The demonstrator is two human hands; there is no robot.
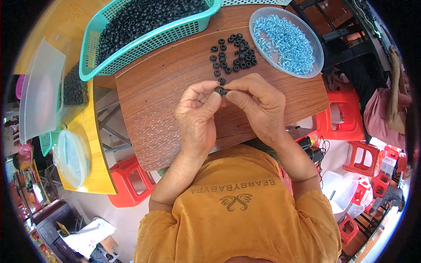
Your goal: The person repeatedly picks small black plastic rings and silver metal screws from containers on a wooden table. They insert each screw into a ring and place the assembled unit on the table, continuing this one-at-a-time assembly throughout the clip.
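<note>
Over the wooden table (pixel 158 118), my two hands meet just in front of me. My left hand (pixel 197 114) pinches a small black ring-shaped piece (pixel 220 90) between thumb and fingertips. Against that same piece, the thumb and forefinger of my right hand (pixel 263 103) are pressed together; anything tiny between them is too small to make out. Just beyond my fingertips lies a loose group of several like black pieces (pixel 236 68), some standing and some tipped over. Small shiny light-blue pieces fill much of a round clear dish (pixel 319 52) at the far right.
A turquoise mesh basket (pixel 153 43) heaped with black pieces stands at the far left. Left of the table is a yellow table (pixel 98 162) with a clear bin (pixel 39 92) and a round lidded tub (pixel 72 160). Red stools (pixel 131 184) stand on both sides.
</note>
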